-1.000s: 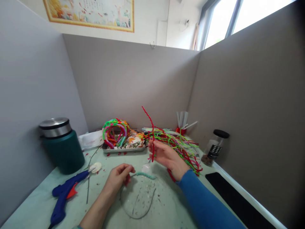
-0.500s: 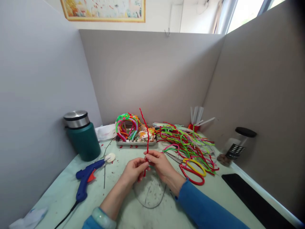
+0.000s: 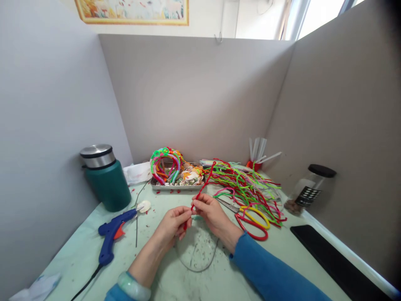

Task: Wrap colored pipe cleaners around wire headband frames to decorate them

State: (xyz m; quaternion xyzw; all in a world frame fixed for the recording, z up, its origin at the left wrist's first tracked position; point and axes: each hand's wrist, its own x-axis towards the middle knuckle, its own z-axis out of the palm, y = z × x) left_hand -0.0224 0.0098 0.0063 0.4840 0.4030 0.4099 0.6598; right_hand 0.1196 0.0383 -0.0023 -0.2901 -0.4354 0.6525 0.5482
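Between my two hands, a twisted red pipe cleaner [image 3: 207,180] slants up to the right, its long free end above my fingers and a short end below. My left hand [image 3: 175,225] is closed in a pinch on its lower part. My right hand [image 3: 212,212] pinches it just above, the fingertips of both hands almost touching. Below them a thin grey hoop [image 3: 198,271] curves over the table; its upper part is hidden by my hands, so I cannot tell how it is held. Scissors [image 3: 253,221] with red and yellow handles lie right of my right hand.
At left are a blue glue gun [image 3: 109,238], a white disc [image 3: 144,206] and a green flask [image 3: 108,184]. A metal tray [image 3: 178,187] at the back holds colourful hoops and small pieces. Loose pipe cleaners [image 3: 244,184], a jar [image 3: 308,190] and a black strip [image 3: 332,255] lie right.
The red pipe cleaner's upper end has swung from nearly upright to leaning right. Both hands still pinch it in about the same place. The view has shifted slightly.
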